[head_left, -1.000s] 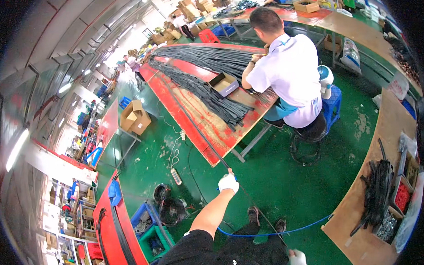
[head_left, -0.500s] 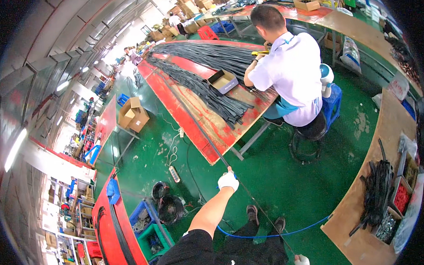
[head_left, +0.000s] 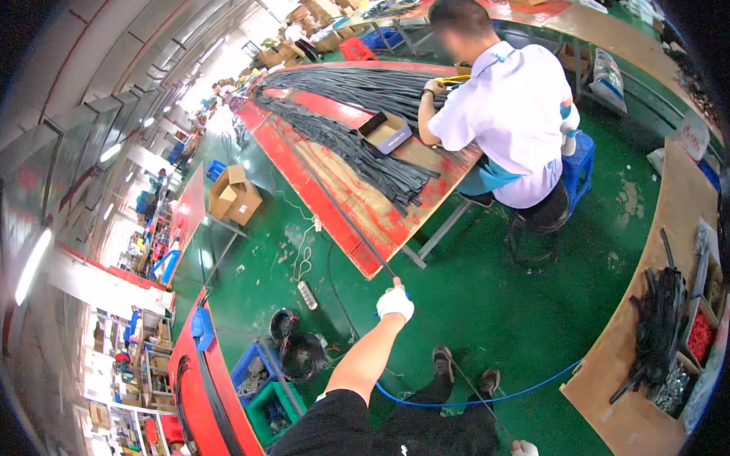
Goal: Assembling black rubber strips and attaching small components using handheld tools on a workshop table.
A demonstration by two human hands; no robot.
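A seated person (head_left: pixel 510 118) works at the red table (head_left: pixel 356 204), piled with black strips (head_left: pixel 354 148), close ahead. The gloved left hand (head_left: pixel 395 302) is clenched around a long thin black rod (head_left: pixel 357 236) running up past the table's corner; the right hand (head_left: pixel 524 452) grips its lower end at the frame's edge. Open green floor (head_left: pixel 512 303) lies to the right.

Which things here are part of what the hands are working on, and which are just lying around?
In use:
left hand
right hand
long black strip
red table

Lying about:
cardboard box
power strip
blue hose
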